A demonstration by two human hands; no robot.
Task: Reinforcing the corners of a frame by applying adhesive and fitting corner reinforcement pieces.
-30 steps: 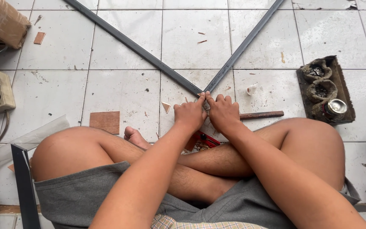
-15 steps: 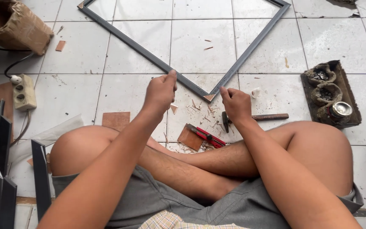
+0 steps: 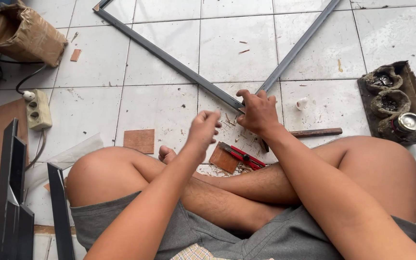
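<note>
While sitting cross-legged on the tiled floor (image 3: 160, 103), the person is working at the near corner of a dark frame.

Frame: the dark grey picture frame (image 3: 169, 60) is lying flat on the tiles, two of its mitred rails meeting in a corner just in front of the crossed legs, the rest running off toward the far edge of the floor.

Progress: the two rails are sitting together at the near corner, so that joint is looking assembled or nearly so; whether it is fastened I cannot tell. Wood chips are lying around the corner, and loose dark rail pieces (image 3: 10, 192) are standing at the left edge of the floor, apparently still waiting to be used.

Right hand: the right hand (image 3: 258, 113) is pressing down on the corner joint, fingers curled close over it and covering it; whether anything small is pinched underneath is hidden.

Left hand: the left hand (image 3: 205, 127) is hovering just beside the corner, lifted off the floor, fingers loosely bent and narrow, thumb near the fingertips; it is slightly blurred, and nothing is showing in it.

Nearby: a red-handled cutter (image 3: 244, 156) is lying by a small brown board scrap (image 3: 223, 159) near the shin, and a wooden handle (image 3: 316, 132) is lying just right of the right wrist.

Right edge: a dark tray (image 3: 412, 94) is holding lumpy cups and a metal tin (image 3: 408, 122).

Left edge: a power strip (image 3: 38, 110) and a crumpled paper bag (image 3: 22, 33) are sitting well apart from the hands.
</note>
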